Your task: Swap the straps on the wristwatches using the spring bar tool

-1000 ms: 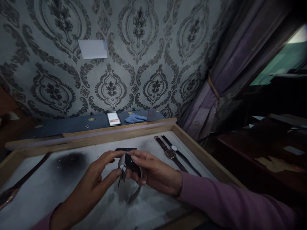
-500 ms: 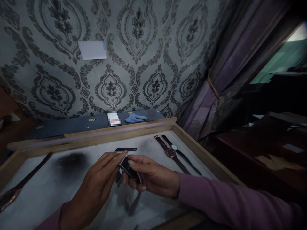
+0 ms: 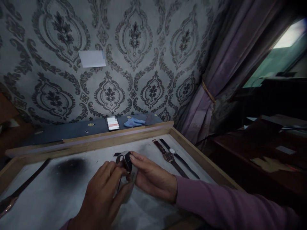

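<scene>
A dark, square-faced watch (image 3: 128,161) with a light strap is held up over the white-lined wooden tray (image 3: 189,153). My left hand (image 3: 103,188) has its fingers curled on the watch's left side. From the right, my right hand (image 3: 153,177) pinches the edge of the watch between thumb and fingers. Behind the watch, the end of a flat black strip (image 3: 117,154) shows on the white surface. A brown-strapped watch (image 3: 169,156) and a thin black-strapped watch (image 3: 172,150) lie side by side to the right.
Another brown-strapped watch (image 3: 21,188) lies at the tray's left. Beyond the back rim are a blue cloth (image 3: 134,122) and a white packet (image 3: 113,123). A purple curtain (image 3: 199,115) hangs at right, beside a dark red table (image 3: 230,147).
The watch has turned more upright and risen slightly, now covering most of the black strip. My left fingers have curled in around it. The whole view has shifted slightly.
</scene>
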`<control>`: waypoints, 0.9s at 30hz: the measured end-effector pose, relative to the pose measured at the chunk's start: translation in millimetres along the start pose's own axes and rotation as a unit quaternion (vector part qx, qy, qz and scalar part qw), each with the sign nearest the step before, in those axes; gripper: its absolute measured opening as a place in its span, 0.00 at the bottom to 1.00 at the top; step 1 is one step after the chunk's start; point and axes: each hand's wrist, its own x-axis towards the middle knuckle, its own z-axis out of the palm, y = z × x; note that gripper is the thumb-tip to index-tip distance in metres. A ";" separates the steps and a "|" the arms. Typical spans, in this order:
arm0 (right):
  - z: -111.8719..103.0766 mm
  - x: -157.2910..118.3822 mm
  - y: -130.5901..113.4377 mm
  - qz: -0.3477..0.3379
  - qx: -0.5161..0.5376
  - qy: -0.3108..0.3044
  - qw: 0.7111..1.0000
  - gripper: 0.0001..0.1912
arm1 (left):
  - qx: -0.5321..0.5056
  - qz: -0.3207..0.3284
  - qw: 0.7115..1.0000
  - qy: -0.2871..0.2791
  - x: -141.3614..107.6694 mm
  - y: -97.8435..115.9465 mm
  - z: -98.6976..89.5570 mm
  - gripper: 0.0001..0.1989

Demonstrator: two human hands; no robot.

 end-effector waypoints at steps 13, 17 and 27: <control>4.4 -0.7 2.7 -0.008 0.082 0.078 0.994 0.19 | -0.044 -0.099 0.993 -0.038 12.4 -1.7 13.0 0.06; 4.4 0.4 3.9 -0.004 0.089 0.095 0.992 0.23 | -0.078 -0.116 0.989 -0.043 12.1 -6.0 17.0 0.04; 4.5 -2.5 -7.7 -0.056 0.021 0.123 0.991 0.17 | -0.184 -0.129 0.975 0.001 14.3 -3.9 13.7 0.04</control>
